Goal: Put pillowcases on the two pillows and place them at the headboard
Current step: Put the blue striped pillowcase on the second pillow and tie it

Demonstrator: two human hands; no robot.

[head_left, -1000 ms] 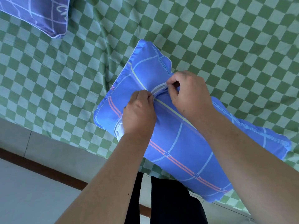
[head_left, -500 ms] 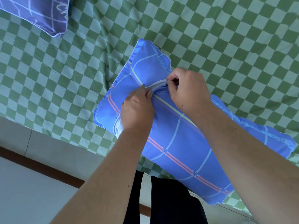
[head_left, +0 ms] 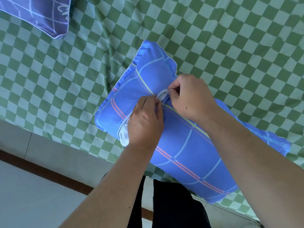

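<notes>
A pillow in a bright blue case lies slantwise on the near part of a bed, on a green-and-pale checked sheet, one end pointing up and left and the other running down and right toward the sheet's near edge. The case is crossed by thin pale blue lines, a yellowish line and paired pink stripes with small stars where lines meet, and it has a narrow flat border round the rim. A slit opening runs across its upper face; white inner fabric bulges from it below the left hand and shows again as a small white loop between the two hands. The left hand rests knuckles up on the pillow, its thumb and forefinger pinched together on the edge of the case at the opening. The right hand sits just beside it, fingers curled, pinching the opposite edge of the opening, so both hands are clamped on the case with their fingertips almost touching. A second pillow, in a darker purple-blue case with pale lines, lies well apart at the far left corner of the view. Below the sheet's edge are pale floor tiles and a brown strip.
</notes>
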